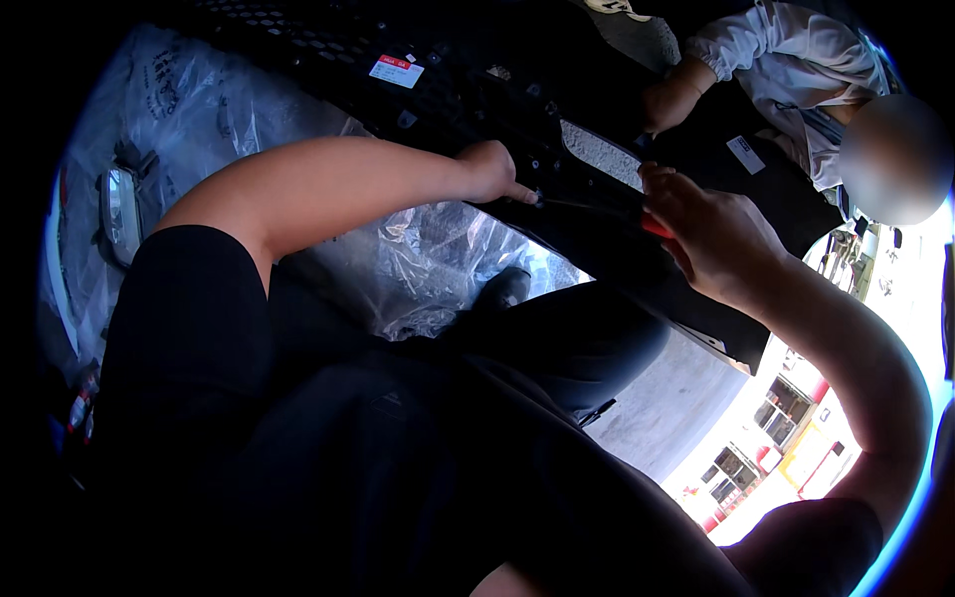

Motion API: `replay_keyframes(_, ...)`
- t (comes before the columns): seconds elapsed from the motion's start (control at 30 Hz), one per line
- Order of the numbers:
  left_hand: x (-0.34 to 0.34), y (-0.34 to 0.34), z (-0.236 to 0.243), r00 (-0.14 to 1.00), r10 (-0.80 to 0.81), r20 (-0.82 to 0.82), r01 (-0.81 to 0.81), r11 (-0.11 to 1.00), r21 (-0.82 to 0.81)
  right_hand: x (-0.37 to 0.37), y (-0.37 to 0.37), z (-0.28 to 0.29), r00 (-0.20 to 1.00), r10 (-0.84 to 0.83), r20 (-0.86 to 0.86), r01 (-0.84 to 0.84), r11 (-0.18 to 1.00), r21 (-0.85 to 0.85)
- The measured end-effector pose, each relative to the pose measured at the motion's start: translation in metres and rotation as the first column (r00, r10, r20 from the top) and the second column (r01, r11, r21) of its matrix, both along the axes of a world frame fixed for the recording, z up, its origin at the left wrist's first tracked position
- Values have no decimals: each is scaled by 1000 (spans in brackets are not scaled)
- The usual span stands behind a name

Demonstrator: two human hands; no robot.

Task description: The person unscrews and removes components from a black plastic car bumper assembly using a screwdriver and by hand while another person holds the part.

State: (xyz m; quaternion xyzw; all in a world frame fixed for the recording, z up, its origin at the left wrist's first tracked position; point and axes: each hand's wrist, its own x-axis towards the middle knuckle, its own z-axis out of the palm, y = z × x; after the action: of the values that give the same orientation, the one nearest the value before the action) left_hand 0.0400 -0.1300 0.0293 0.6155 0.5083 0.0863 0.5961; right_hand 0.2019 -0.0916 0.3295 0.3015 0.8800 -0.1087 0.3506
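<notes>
My right hand (pixel 718 239) is closed around the red handle (pixel 657 226) of what looks like a screwdriver. Its thin dark shaft (pixel 587 206) points left across a large black panel (pixel 468 124). At the other end of that shaft, my left hand (pixel 487 171) has its fingertips pressed together against the panel. Whatever small part those fingertips hold is too dark to make out. Holes and small fittings dot the panel, and a white and red label (pixel 397 72) is stuck on it.
Another person's hand (pixel 674 101), below a light grey sleeve (pixel 756 45), rests at the panel's far side. Clear plastic sheeting (pixel 398 264) covers things on the left, near a chrome-edged part (pixel 121 214). A slot (pixel 602 154) opens through the panel. Grey floor (pixel 662 398) shows lower right.
</notes>
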Motion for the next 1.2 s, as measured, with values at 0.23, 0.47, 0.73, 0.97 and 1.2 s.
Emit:
replay_keyframes(0.23, 4, 2, -7, 999, 36, 24, -37, 998, 57, -15, 6, -2, 401, -875, 270, 916, 379, -130)
replay_keyframes(0.47, 5, -2, -6, 1000, 1, 0, -1, 995, 104, -11, -1, 3, 921, 390, 14, -389, 912, 128)
replay_keyframes(0.73, 2, 1, -7, 999, 2, 36, -2, 1000, 2, -1, -11, -6, 964, -265, -10, 265, 964, -13)
replay_keyframes(0.97, 1, -3, -5, 1000, -9, 5, 8, 999, 52, -25, 3, 0, 814, -545, 202, 566, 822, -59)
replay_keyframes(1.2, 5, 2, -4, 1000, -19, -20, 19, 999, -32, 1, -6, -1, 943, 324, -71, -315, 942, 112)
